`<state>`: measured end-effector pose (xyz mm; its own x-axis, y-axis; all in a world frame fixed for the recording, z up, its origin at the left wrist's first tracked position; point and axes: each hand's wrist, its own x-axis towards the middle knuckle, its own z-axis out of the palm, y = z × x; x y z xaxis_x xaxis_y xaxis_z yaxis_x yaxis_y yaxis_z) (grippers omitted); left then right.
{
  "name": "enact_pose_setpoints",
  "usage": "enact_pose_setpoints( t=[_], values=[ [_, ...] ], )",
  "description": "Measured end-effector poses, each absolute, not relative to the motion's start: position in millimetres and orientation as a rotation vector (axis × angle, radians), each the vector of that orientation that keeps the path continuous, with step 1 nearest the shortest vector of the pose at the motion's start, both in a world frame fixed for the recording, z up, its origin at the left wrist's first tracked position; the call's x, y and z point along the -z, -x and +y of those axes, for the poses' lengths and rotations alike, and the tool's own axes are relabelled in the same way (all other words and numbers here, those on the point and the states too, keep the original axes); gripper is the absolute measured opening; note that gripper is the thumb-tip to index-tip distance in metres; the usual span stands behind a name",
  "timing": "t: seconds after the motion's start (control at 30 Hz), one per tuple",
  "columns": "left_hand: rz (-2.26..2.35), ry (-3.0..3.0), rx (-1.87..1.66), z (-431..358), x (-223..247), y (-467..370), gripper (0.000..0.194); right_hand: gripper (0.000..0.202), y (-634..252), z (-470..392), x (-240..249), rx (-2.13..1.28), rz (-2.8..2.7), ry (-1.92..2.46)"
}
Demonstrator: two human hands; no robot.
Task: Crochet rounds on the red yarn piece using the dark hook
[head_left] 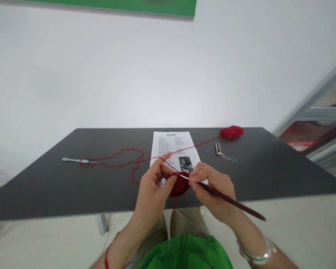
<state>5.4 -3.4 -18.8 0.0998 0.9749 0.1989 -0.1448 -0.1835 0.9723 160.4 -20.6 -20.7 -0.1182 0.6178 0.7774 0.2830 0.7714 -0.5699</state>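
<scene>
A small round piece of red crochet work [179, 185] hangs between my hands, just past the table's front edge. My left hand [154, 185] pinches its left rim between thumb and fingers, the index finger raised with red yarn running over it. In my right hand [212, 188] is a crochet hook [232, 201] with a dark handle, its metal tip at the top edge of the red piece. The yarn stretches from my left hand across a printed sheet [172, 144] to a red yarn ball [232, 132] at the back right.
Small thread snips [218, 148] with a cord lie right of the sheet, beside a tiny purple ring [206, 150]. A grey-handled hook [72, 160] and loose red yarn [120, 165] lie at the left of the dark table [58, 186]. Behind it rises a white wall.
</scene>
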Motion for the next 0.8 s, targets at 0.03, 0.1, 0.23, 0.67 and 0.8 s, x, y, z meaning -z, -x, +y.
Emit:
enact_pose_setpoints(
  t=[0.03,0.1,0.23,0.67,0.8],
  values=[
    [0.941,-1.322,-1.34,-4.4,20.0,-6.2,0.046,0.023,-158.5,-22.0,20.8,-0.274,-1.716,0.717],
    [0.965,-1.362,-1.386,-6.2,22.5,-8.0,0.045,0.023,-154.7,-24.6,22.2,-0.175,-1.739,0.71],
    [1.016,-1.444,-1.47,-8.1,27.5,-10.9,0.038,0.023,-148.1,-28.7,26.5,-0.052,-1.754,0.699],
    [1.187,-1.748,-1.569,-5.8,32.6,-14.2,0.01,0.025,-139.5,-29.2,42.5,0.085,-1.688,0.715],
    [1.195,-1.8,-1.6,-4.7,35.4,-11.9,0.01,0.018,-143.9,-29.4,43.3,-0.266,-1.53,0.813]
  ],
)
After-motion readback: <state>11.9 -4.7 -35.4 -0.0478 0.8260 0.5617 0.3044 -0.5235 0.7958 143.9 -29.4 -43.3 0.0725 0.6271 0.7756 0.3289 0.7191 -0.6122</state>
